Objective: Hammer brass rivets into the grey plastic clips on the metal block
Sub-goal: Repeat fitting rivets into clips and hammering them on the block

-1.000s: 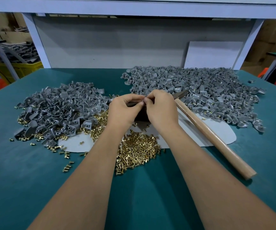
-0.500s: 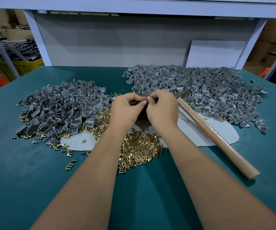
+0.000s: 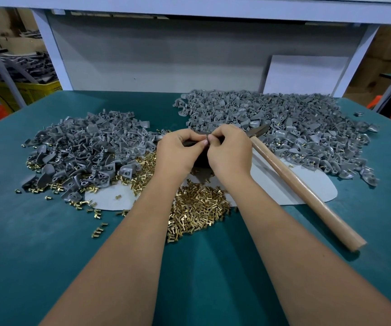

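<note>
Together, the left hand [image 3: 178, 152] and right hand [image 3: 231, 149] meet fingertip to fingertip at the middle of the green counter [image 3: 36, 243], fingers curled and pinching something small between them; what it is cannot be made out. Under the hands a dark shape, likely the metal block [image 3: 201, 158], is mostly hidden. Just right of the right hand lies the hammer [image 3: 302, 187], its long axis running diagonally: the metal head points up-left toward the hands, while the wooden handle slants down-right, its butt end nearest the camera on the right. The handle crosses a pale sheet [image 3: 312, 184] spread flat on the counter. Brass rivets [image 3: 199, 208] lie heaped between the forearms, with strays scattered off to the left. One pile of grey plastic clips [image 3: 83, 149] sits left of the hands, and a larger pile of grey clips [image 3: 295, 128] sits behind and right, some showing brass pins.
</note>
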Available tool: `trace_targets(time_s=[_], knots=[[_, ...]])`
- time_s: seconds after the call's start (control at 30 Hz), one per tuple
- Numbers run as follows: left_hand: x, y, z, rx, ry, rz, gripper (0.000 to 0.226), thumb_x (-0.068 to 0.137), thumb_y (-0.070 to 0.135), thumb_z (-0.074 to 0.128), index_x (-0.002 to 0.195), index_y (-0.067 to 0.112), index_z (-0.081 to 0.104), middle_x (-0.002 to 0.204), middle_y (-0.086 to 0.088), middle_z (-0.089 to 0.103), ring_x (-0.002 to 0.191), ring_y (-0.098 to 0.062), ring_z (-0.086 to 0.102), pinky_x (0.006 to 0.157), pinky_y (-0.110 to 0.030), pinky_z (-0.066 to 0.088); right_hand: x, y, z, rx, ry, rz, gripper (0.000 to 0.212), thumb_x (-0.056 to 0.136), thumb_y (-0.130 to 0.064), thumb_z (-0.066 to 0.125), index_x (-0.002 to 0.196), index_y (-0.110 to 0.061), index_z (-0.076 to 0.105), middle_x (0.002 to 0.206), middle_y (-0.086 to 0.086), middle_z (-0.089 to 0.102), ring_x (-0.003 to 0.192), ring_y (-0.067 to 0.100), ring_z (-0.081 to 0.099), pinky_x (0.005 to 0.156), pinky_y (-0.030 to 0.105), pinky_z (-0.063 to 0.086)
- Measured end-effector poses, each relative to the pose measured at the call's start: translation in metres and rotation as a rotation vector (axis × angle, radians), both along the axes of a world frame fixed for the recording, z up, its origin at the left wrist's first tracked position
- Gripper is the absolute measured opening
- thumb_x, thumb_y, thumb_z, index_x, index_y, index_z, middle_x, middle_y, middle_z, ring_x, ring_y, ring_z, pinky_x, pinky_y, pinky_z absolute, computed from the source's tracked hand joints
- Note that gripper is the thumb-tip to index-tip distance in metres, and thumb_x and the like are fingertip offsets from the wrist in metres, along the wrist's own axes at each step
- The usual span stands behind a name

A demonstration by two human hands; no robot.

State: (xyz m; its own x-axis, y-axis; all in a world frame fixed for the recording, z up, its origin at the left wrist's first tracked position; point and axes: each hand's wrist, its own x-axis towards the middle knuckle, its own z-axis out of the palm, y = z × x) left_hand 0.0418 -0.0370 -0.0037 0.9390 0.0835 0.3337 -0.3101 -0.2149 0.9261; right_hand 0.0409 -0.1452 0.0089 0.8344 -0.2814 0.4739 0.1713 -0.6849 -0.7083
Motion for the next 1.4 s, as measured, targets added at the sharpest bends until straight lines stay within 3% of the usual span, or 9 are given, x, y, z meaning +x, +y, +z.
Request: trace_targets(time_s=[0.3,0.47,0.73,1.07,1.27,1.4], knots=[[-0.002,-0.001,0.002,0.009,0.002,-0.004,0.023,0.083,0.010,0.076,0.076,0.031,0.073,0.086,0.008,0.075,0.092,-0.012,0.069,0.091,-0.039,0.056,0.000,-0.005,-0.002,-0.008,-0.042,0.059,0.016,0.088,-0.014,0.061,0.072,-0.017,0.062,0.080,-0.007,0.057,0.084,0.017,0.054,0.069,0.030,0.040],[-0.002,0.000,0.004,0.020,0.030,-0.006,0.014,0.085,0.010,0.074,0.083,0.024,0.074,0.089,0.005,0.075,0.092,-0.013,0.069,0.091,-0.041,0.056,-0.001,-0.010,-0.005,0.021,-0.054,0.125,0.015,0.091,-0.018,0.058,0.080,-0.013,0.067,0.084,-0.006,0.059,0.089,0.016,0.053,0.074,0.032,0.042],[-0.001,0.003,0.007,-0.078,0.094,-0.027,0.018,0.088,0.008,0.070,0.090,0.025,0.074,0.094,0.001,0.075,0.095,-0.014,0.070,0.094,-0.040,0.056,-0.002,-0.013,-0.005,0.314,-0.002,0.148,0.022,0.096,-0.019,0.050,0.090,-0.014,0.070,0.090,-0.002,0.066,0.088,0.013,0.058,0.077,0.031,0.047],[-0.002,0.003,0.007,-0.063,0.076,-0.028,0.020,0.088,0.009,0.071,0.087,0.028,0.075,0.093,0.002,0.076,0.096,-0.012,0.069,0.095,-0.038,0.055,-0.001,-0.014,-0.005,0.289,-0.013,0.173,0.018,0.092,-0.020,0.054,0.082,-0.019,0.069,0.084,-0.007,0.065,0.082,0.009,0.057,0.071,0.027,0.044],[-0.001,0.004,0.006,-0.040,0.069,-0.037,0.017,0.087,0.007,0.071,0.089,0.023,0.076,0.090,0.004,0.075,0.092,-0.010,0.070,0.091,-0.036,0.057,-0.002,-0.013,-0.005,0.151,-0.014,0.197,0.011,0.087,-0.021,0.064,0.079,-0.022,0.072,0.087,-0.009,0.063,0.098,0.017,0.055,0.084,0.031,0.044],[-0.001,0.004,0.005,-0.023,0.059,-0.035,0.017,0.087,0.009,0.072,0.088,0.026,0.076,0.092,0.003,0.075,0.094,-0.012,0.069,0.092,-0.038,0.056,-0.001,-0.012,0.000,0.096,0.017,0.166,0.018,0.087,-0.019,0.065,0.071,-0.026,0.066,0.082,-0.012,0.059,0.096,0.018,0.055,0.080,0.032,0.044]])
